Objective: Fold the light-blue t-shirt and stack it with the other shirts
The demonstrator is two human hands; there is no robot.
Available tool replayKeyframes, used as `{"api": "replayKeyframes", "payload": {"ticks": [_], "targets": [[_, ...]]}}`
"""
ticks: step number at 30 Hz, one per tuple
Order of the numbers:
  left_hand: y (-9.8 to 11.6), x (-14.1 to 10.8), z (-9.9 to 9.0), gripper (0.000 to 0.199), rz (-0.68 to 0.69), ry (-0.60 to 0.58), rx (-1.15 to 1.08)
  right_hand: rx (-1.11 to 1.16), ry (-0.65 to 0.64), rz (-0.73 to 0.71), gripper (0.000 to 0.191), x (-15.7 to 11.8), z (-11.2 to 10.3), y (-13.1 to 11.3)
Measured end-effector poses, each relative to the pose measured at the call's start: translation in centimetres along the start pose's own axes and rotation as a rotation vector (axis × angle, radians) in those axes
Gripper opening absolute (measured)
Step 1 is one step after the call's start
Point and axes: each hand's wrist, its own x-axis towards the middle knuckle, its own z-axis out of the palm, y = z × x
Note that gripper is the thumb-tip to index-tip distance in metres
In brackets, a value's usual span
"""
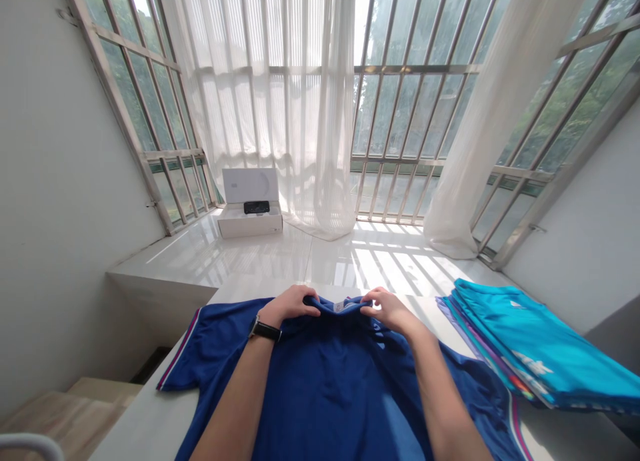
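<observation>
A dark blue short-sleeved jersey [330, 387] lies spread on the white table, its collar at the far end and its sleeves out to both sides. White and magenta stripes edge the sleeve cuffs. My left hand [295, 302], with a black-strapped watch [266, 329] on the wrist, pinches the left side of the collar. On the collar's right side, my right hand [387, 307] grips the fabric between thumb and fingers. Between my hands a small white label [339, 307] shows inside the neck opening.
A stack of folded clothes [540, 341], turquoise on top, sits at the right. An open white box [250, 224] holding a black device [257, 207] stands on the sill. Behind are white curtains [320, 114] and barred windows. The table's left edge [145, 401] drops toward the floor.
</observation>
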Motion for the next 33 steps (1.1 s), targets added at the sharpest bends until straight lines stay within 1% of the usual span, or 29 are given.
{"api": "replayKeyframes", "payload": {"ticks": [4, 9, 12, 16, 20, 22, 25, 28, 31, 33], "targets": [[-0.1, -0.1, -0.3, 0.035, -0.030, 0.033, -0.034, -0.019, 0.012, 0.017, 0.010, 0.2, 0.0, 0.3], [-0.3, -0.2, -0.7, 0.047, -0.051, 0.021, -0.038, -0.017, 0.015, 0.017, 0.025, -0.3, -0.8, 0.4], [-0.4, -0.2, -0.8, 0.050, -0.060, 0.035, -0.032, 0.024, -0.014, 0.013, 0.033, -0.7, -1.1, 0.2], [0.2, -0.3, -0.8, 0.048, -0.082, 0.034, -0.019, 0.094, -0.086, 0.023, 0.039, -0.9, -0.9, 0.3], [0.9, -0.7, -1.1, 0.044, -0.055, 0.004, -0.004, 0.086, -0.139, 0.035, 0.040, -0.8, -0.6, 0.6], [1.1, -0.8, -1.2, 0.043, -0.059, -0.052, 0.001, 0.089, -0.174, 0.028, 0.040, -0.8, -0.5, 0.7], [1.2, -0.7, -1.0, 0.047, -0.095, -0.118, 0.001, 0.083, -0.185, -0.014, 0.037, -0.7, -0.4, 0.6], [1.1, -0.6, -0.7, 0.051, -0.099, -0.092, -0.017, 0.059, -0.167, -0.042, 0.036, -0.6, -0.4, 0.7], [1.1, -0.6, -0.6, 0.054, -0.061, -0.050, -0.022, 0.062, -0.156, -0.051, 0.039, -0.5, -0.3, 0.9], [1.1, -0.5, -0.6, 0.053, -0.042, -0.048, -0.033, 0.085, -0.160, -0.038, 0.038, -0.4, -0.2, 1.0]]}}
